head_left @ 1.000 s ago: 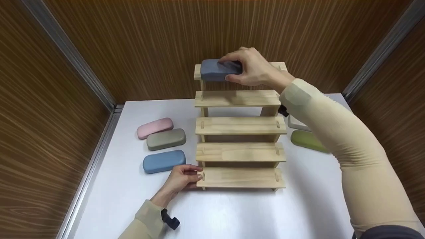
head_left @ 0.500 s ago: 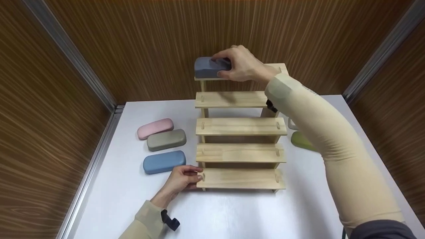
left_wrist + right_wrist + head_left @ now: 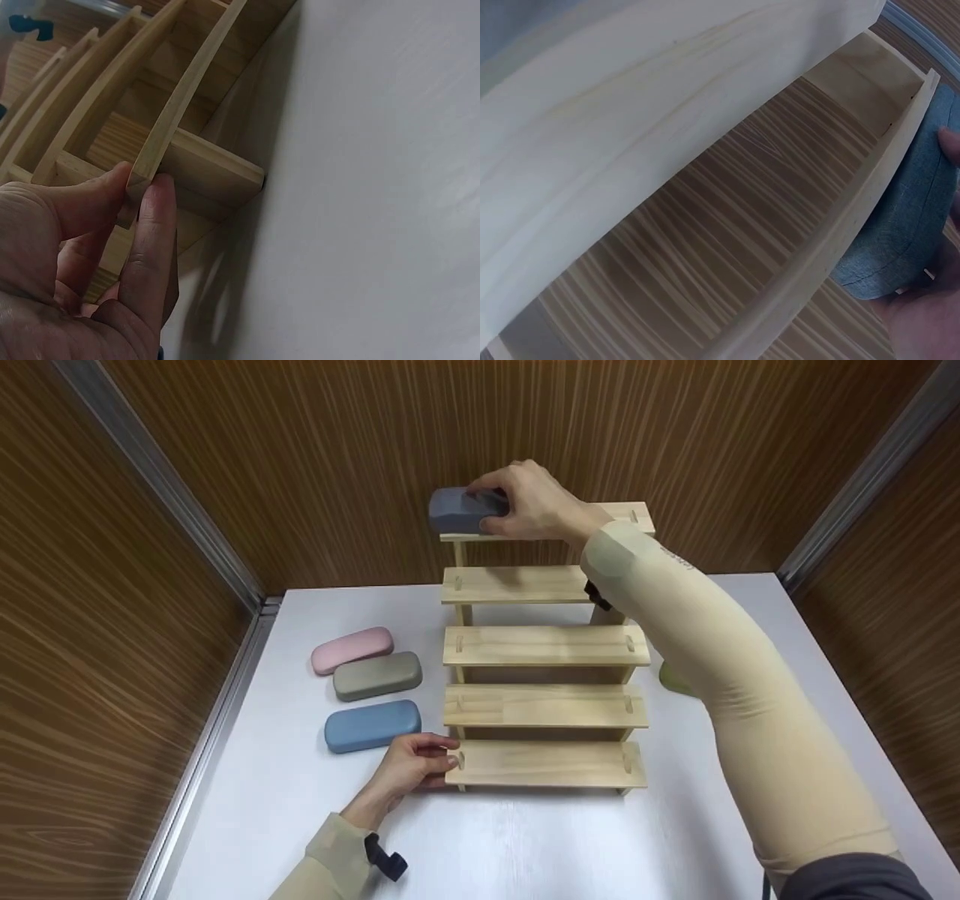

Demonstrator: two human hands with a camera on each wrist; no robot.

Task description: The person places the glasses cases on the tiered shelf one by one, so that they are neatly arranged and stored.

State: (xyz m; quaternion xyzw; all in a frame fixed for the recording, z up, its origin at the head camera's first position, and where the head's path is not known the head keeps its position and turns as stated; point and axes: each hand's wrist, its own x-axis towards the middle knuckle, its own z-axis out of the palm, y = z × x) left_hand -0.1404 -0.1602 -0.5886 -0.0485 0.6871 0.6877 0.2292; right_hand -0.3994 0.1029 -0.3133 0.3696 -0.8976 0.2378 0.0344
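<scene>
My right hand grips a dark blue glasses case from above at the left end of the top shelf of a wooden stepped rack. The case juts slightly past the shelf's left end. In the right wrist view the case lies along the shelf's edge, with thumb and fingers around it. Down at the lowest shelf, my left hand pinches the left end of the board. The left wrist view shows thumb and finger of that hand on either side of the board's end.
Left of the rack lie a pink glasses case, a grey-green case and a light blue case on the white table. A green case shows partly behind the right sleeve. Wood-grain panels enclose the back and sides.
My right hand has moved left along the top shelf with the dark blue glasses case, to the shelf's left end. The left hand has stayed on the lowest board.
</scene>
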